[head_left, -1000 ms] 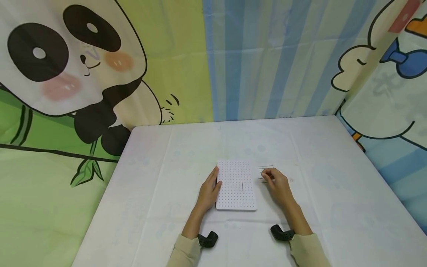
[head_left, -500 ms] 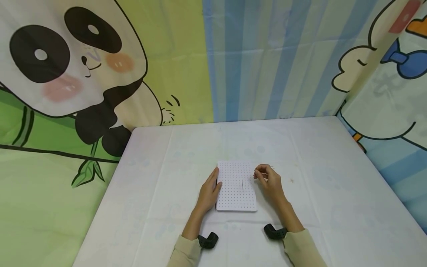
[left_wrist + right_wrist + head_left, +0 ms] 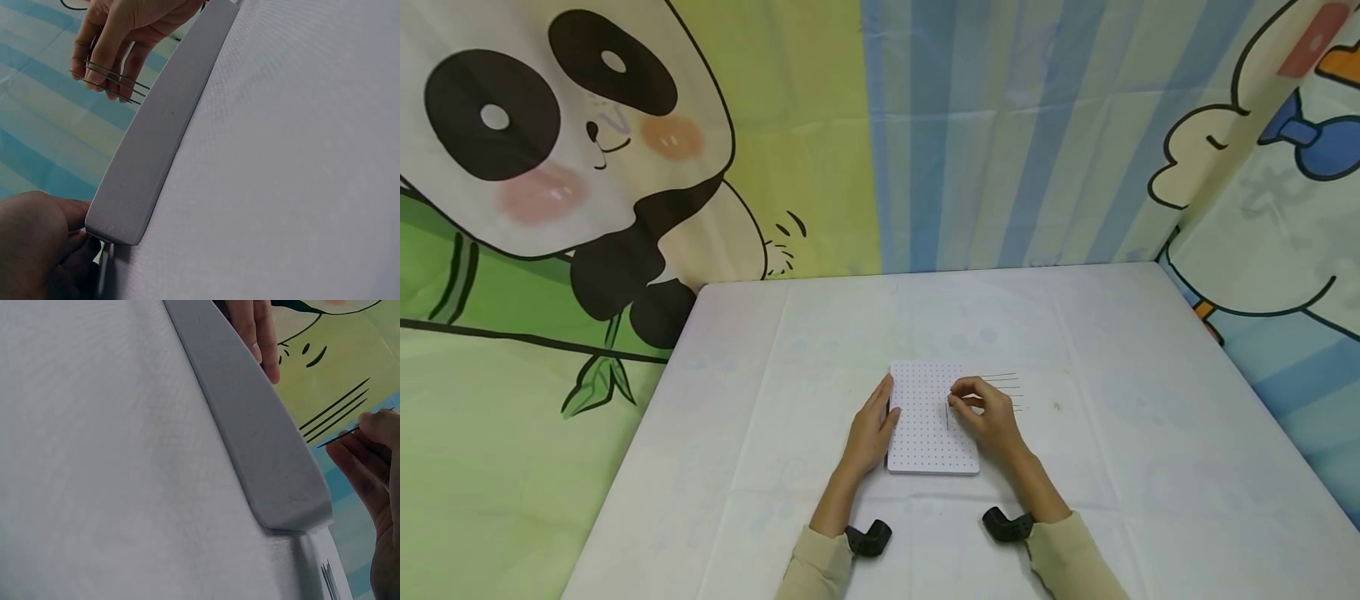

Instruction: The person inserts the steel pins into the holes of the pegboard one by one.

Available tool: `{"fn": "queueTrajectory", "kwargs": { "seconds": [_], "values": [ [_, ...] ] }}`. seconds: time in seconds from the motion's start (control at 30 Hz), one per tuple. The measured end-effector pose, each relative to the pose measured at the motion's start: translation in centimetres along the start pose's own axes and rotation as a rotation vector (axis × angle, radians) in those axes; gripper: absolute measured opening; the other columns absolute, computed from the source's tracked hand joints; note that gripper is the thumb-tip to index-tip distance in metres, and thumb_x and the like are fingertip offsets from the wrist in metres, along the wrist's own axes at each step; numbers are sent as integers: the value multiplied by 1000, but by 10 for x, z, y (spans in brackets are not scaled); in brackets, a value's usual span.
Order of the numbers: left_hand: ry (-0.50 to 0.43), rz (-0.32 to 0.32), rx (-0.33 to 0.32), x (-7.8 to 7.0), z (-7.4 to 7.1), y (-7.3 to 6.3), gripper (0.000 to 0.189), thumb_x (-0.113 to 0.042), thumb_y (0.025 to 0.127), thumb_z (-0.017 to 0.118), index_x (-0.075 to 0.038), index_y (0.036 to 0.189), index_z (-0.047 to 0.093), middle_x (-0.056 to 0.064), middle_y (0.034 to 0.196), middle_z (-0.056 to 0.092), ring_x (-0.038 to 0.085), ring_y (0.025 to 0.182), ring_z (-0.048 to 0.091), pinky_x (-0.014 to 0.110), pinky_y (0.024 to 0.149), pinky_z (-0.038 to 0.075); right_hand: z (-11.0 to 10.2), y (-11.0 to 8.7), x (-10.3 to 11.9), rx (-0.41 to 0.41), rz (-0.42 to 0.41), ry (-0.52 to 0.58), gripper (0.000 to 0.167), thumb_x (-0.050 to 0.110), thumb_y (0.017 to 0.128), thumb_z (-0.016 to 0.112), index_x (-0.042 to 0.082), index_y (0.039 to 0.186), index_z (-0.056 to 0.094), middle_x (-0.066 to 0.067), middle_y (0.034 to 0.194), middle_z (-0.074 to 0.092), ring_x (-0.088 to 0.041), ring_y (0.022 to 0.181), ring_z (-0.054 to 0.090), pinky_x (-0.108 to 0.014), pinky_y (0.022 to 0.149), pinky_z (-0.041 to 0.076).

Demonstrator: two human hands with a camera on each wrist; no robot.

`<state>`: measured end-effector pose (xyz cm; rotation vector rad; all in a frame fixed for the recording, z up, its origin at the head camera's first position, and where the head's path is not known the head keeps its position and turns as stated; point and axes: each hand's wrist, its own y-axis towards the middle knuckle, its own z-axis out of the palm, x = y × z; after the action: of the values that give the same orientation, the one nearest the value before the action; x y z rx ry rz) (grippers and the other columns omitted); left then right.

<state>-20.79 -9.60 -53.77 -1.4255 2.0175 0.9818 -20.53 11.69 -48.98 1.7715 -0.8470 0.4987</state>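
A white pegboard (image 3: 917,450) with rows of small holes lies on the table. My left hand (image 3: 868,433) holds its left side, fingers along the edge and thumb at the top rim. In the right wrist view, several thin dark needles (image 3: 334,412) stand up from the board. Over the board's right part, my right hand (image 3: 988,412) pinches another needle (image 3: 339,437) between thumb and fingertips, close beside the standing ones. In the left wrist view, the right hand's fingers (image 3: 100,62) overlap the needles. The lower end of the held needle is hidden there.
More needles (image 3: 1003,380) lie side by side on the white-covered table (image 3: 820,333), just right of the board and partly behind the right hand. A cartoon-printed cloth (image 3: 985,133) hangs at the back. Black wrist cameras (image 3: 868,540) are strapped below both hands.
The right hand has moved left from the needles on the table to above the board, carrying one needle. More of the lying needles show now. The left hand and board have stayed put.
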Motion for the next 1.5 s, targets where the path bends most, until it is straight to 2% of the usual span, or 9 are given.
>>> {"fn": "queueTrajectory", "kwargs": {
  "seconds": [0.13, 0.5, 0.73, 0.9, 1.17, 1.33, 1.5],
  "values": [
    [-3, 3, -2, 0, 0, 0, 55, -10, 95, 51, 0, 143, 28, 14, 148, 28, 26, 135, 26, 37, 110, 22, 2, -1, -1, 14, -27, -3, 16, -16, 75, 66, -10, 88, 59, -19, 86, 64, -32, 78, 64, -35, 65, 57],
    [-15, -5, 2, -1, 0, 0, 56, -9, 94, 52, 0, 143, 27, 14, 148, 28, 26, 135, 26, 38, 110, 22, 5, -1, -1, 27, -23, -45, 19, -17, 73, 67, -7, 87, 59, -17, 85, 64, -31, 78, 64, -34, 64, 57],
    [-13, -5, 3, 0, 0, 0, 56, -10, 95, 51, 0, 144, 27, 13, 148, 27, 26, 135, 26, 37, 110, 22, 11, -10, -35, 21, -9, -42, 22, -12, 74, 69, 1, 89, 61, -9, 85, 65, -27, 79, 65, -33, 63, 57],
    [-10, -9, 4, 1, 0, 0, 56, -11, 95, 51, -1, 144, 26, 13, 148, 27, 26, 135, 26, 37, 110, 22, 11, -13, -42, 61, -4, -41, 20, -6, 78, 69, 6, 91, 61, -4, 87, 65, -20, 82, 64, -26, 66, 56],
    [-8, -12, 3, 0, 1, 0, 55, -11, 95, 51, -1, 144, 27, 12, 148, 27, 25, 135, 26, 36, 111, 21, 10, -13, -43, 91, 1, -56, 17, -1, 80, 68, 10, 91, 59, -3, 88, 65, -15, 83, 64, -22, 68, 55],
    [-2, -8, 0, 0, 0, 0, 56, -10, 95, 51, -1, 144, 27, 12, 148, 27, 25, 135, 26, 37, 110, 23, 8, -11, -42, 103, -9, -98, 16, 3, 81, 69, 12, 90, 59, 3, 85, 65, -9, 76, 63, -21, 65, 54],
    [-9, -15, 2, 0, 0, 0, 56, -11, 95, 51, -1, 144, 27, 13, 148, 28, 23, 135, 26, 36, 110, 22, 7, -10, -41, 121, -21, -100, 16, 3, 81, 69, 11, 90, 60, 2, 83, 65, -8, 73, 62, -20, 63, 53]
  ]
}}
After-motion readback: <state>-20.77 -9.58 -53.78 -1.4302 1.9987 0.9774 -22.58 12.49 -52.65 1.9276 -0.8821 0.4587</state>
